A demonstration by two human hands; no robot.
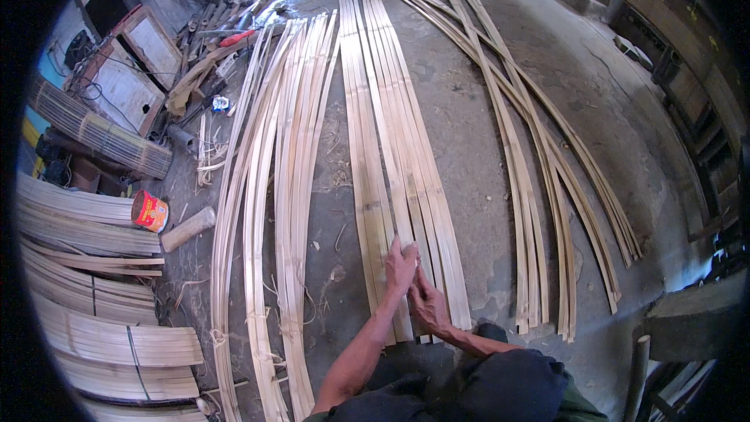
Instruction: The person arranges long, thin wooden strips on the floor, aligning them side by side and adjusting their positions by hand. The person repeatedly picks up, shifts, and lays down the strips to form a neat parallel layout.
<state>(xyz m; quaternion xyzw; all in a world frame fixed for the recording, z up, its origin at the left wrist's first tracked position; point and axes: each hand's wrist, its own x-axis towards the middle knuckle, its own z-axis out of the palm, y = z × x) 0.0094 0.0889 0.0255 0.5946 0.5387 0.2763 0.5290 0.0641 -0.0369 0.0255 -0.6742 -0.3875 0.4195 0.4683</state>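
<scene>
Long pale bamboo strips (370, 180) lie side by side on the floor in front of me, their near ends under my forearms. Over this row my hands meet. My left hand (401, 267) is closed, thumb and fingers pinched around what looks like one strip; a small pale bit shows at the fingertips. Just below and to the right, my right hand (428, 302) is closed too, its fingers curled against the left hand. What lies inside the right hand is hidden.
Loose bamboo strips (293, 133) lie to the left, and crossed strips (525, 156) to the right. At the far left are bundled slats (117, 344), a red-orange tin (150, 212) and a short wooden log (188, 230). A wooden post (637, 375) stands at the near right.
</scene>
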